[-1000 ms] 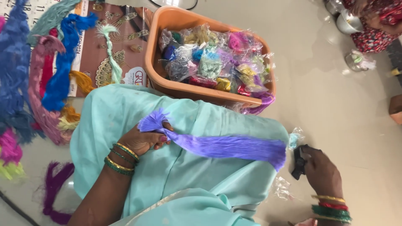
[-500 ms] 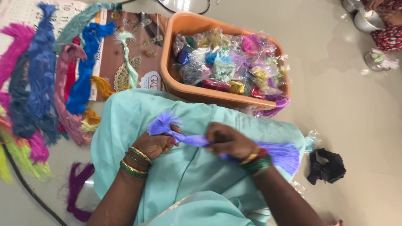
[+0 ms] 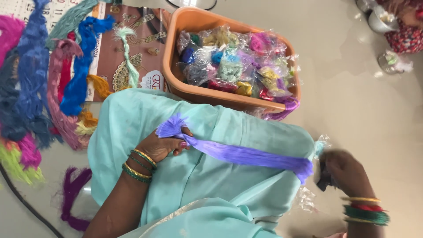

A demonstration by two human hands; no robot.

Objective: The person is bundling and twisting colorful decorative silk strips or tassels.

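I see the left hand (image 3: 164, 146) closed around the purple skein (image 3: 238, 153), which lies across the lap, long axis running left to right, frayed end toward the tub (image 3: 194, 90). The right hand (image 3: 341, 169) is curled around something dark beside the skein's other end.

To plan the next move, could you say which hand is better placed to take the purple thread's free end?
Probably the right hand: it sits beside the purple thread's free end, though holding something dark; the left hand grips the other end.
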